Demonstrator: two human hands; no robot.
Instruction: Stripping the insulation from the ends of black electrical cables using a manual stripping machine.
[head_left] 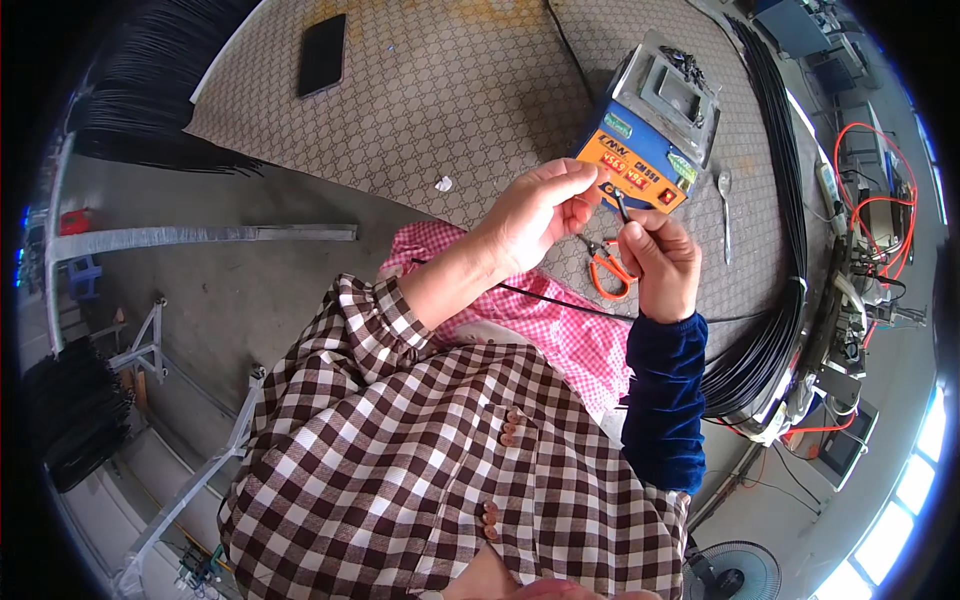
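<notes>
Both my hands are raised over the table's near part, close together in front of a blue and orange solder pot [640, 165] with a lit digital display. My right hand [665, 262] pinches a thin black cable [624, 207], its short end pointing up toward the pot. My left hand [540, 212] has thumb and forefinger pressed together just left of the cable's end; what lies between them is too small to make out. Below and between the hands, orange-handled cutters [612, 278] lie on the table. Another length of black cable [560, 298] runs across the pink checked cloth [560, 345] on my lap.
A metal spoon [726, 215] lies right of the pot. A black phone [321, 56] and a crumpled white scrap [444, 184] are on the patterned tabletop [440, 90]. Long bundles of black cable [775, 150] line the right edge; more hang [150, 90] at the far left.
</notes>
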